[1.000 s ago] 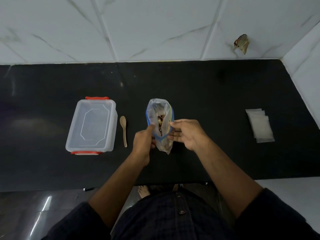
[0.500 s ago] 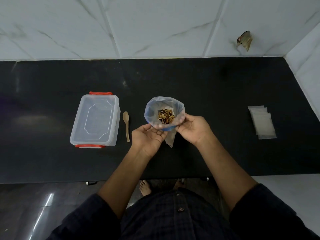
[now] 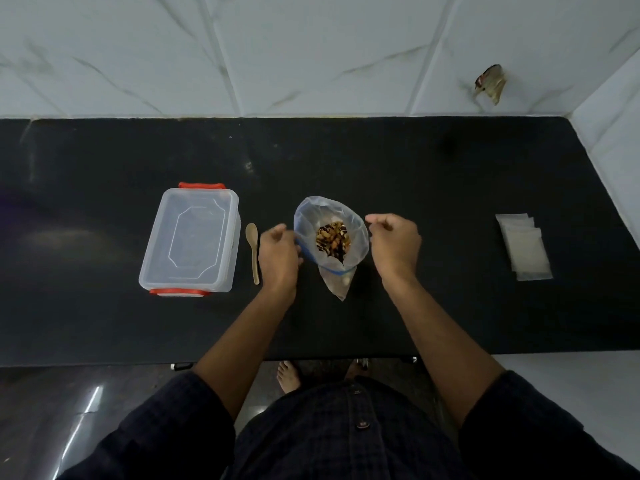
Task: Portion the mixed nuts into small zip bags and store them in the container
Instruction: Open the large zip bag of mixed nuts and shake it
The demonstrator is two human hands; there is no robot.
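Both hands — left hand (image 3: 278, 252), right hand (image 3: 394, 242) — hang loosely curled, gripping nothing, beside the nut bag (image 3: 330, 233).

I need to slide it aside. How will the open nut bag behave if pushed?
The bag is thin film and probably floppy. Standing with its mouth open, it may tip and spill nuts. The left hand seems to touch its rim; the right hand is beside it.

On the black counter (image 3: 433, 289) a clear bag of mixed nuts (image 3: 330, 239) stands open between the left hand (image 3: 278, 252) and right hand (image 3: 394, 244), with a wooden spoon (image 3: 252, 249), a lidded container (image 3: 192, 239) and small zip bags (image 3: 523, 245) around.
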